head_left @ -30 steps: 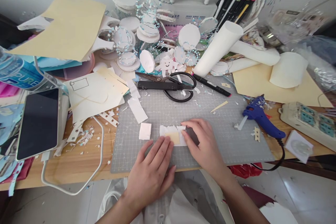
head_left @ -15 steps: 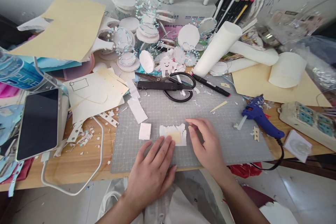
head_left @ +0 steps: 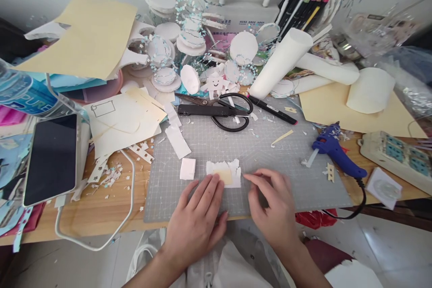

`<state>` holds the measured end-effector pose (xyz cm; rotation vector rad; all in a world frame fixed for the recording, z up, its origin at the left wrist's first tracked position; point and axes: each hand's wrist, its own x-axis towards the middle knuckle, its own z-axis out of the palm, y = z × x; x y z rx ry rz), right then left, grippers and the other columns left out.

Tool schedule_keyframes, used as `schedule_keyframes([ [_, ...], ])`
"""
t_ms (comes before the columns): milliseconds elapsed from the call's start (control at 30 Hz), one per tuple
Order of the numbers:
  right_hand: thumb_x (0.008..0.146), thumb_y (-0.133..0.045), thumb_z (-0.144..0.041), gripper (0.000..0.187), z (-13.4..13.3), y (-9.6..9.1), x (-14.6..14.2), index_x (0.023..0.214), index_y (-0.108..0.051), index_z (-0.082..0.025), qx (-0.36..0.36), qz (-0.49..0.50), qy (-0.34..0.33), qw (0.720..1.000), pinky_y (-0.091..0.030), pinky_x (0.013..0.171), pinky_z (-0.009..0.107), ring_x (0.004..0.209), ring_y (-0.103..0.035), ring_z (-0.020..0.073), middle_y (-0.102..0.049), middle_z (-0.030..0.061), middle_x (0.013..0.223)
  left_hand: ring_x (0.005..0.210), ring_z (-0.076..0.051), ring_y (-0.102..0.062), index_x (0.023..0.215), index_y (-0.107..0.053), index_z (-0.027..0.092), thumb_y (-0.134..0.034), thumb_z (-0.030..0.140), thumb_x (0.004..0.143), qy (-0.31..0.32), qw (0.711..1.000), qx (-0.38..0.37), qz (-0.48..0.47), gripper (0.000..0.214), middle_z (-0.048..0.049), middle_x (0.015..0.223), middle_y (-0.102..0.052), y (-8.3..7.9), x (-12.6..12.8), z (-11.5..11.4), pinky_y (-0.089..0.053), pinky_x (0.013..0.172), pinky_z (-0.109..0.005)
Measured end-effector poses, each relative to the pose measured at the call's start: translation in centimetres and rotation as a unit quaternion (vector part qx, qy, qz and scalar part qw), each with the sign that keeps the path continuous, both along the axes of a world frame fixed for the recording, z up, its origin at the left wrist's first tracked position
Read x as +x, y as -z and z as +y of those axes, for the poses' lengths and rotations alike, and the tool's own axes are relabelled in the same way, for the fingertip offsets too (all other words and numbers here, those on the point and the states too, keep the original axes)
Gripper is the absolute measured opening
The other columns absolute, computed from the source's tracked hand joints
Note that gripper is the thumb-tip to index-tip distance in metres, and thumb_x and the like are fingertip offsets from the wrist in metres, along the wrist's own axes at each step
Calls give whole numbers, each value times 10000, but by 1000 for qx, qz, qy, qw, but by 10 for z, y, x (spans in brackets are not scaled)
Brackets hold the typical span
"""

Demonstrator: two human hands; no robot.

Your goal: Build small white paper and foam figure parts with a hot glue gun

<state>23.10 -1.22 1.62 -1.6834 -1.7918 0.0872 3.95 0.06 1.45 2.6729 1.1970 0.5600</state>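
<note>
My left hand lies flat, its fingers stretched out over the lower left of a small cream card piece. That piece rests on a white sheet of paper with a torn upper edge. Just right of the sheet is my right hand, its index finger reaching toward the paper's edge and its thumb apart from it. Nothing shows in that hand. A small white square block sits left of the sheet, above my left fingers. All of these are on a grey cutting mat.
Scissors, a box cutter and a black marker lie at the mat's far side. A blue glue gun is right, near a power strip. A phone and white cable are left. White paper strips lie nearby.
My right hand has shifted slightly right and toward me, and its index finger now points at the sheet's right edge. My left hand stays on the card piece.
</note>
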Motion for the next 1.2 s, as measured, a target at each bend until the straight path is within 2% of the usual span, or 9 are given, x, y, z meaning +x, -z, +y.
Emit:
schedule_keyframes([
  [133, 874, -555, -100, 231, -8, 0, -7, 1071, -637, -188, -20, 11, -10, 1000, -433, 826, 403, 912, -529, 205, -564, 73, 996, 1296, -248, -499, 1358, -525, 77, -463, 311, 954, 6, 1000, 2, 5, 471, -107, 1426, -544, -2, 0, 1, -287, 1085, -415],
  [300, 878, -608, -204, 119, -5, 1, -16, 997, -606, -202, -50, 18, 28, 998, -418, 835, 408, 921, -527, 219, -575, 62, 968, 1281, -250, -520, 1334, -547, 71, -455, 294, 951, 14, 1000, 19, 13, 453, -113, 1412, -556, -5, 0, 3, -302, 1077, -414],
  [567, 889, -599, -210, 68, 5, 2, -18, 940, -555, -213, -61, 22, 43, 997, -407, 782, 378, 846, -526, 210, -603, 44, 906, 1300, -257, -505, 1339, -545, 61, -465, 319, 941, 5, 999, 26, 19, 481, -120, 1428, -535, -4, -1, 3, -312, 1080, -407],
  [867, 899, -587, -221, 100, 4, 4, -20, 989, -546, -207, -51, 14, 54, 997, -401, 788, 383, 854, -531, 213, -610, 50, 912, 1294, -259, -507, 1345, -546, 84, -463, 337, 946, 6, 999, 30, 17, 480, -94, 1432, -537, -3, -1, 3, -327, 1075, -397],
  [1067, 885, -557, -127, 283, -1, 5, -19, 1134, -613, -251, -25, -17, -22, 999, -430, 804, 395, 893, -532, 203, -540, 75, 1029, 1284, -264, -513, 1377, -521, 104, -471, 336, 939, 4, 999, 26, 26, 498, -79, 1444, -529, -5, 0, 3, -344, 1051, -398],
  [1200, 861, -569, -104, 322, -4, 8, -18, 1135, -651, -252, -17, -42, -26, 999, -426, 826, 432, 950, -526, 230, -541, 83, 1071, 1265, -264, -532, 1336, -553, 72, -482, 317, 930, 3, 999, 40, 10, 479, -110, 1408, -561, -5, -1, 4, -357, 1037, -395],
])
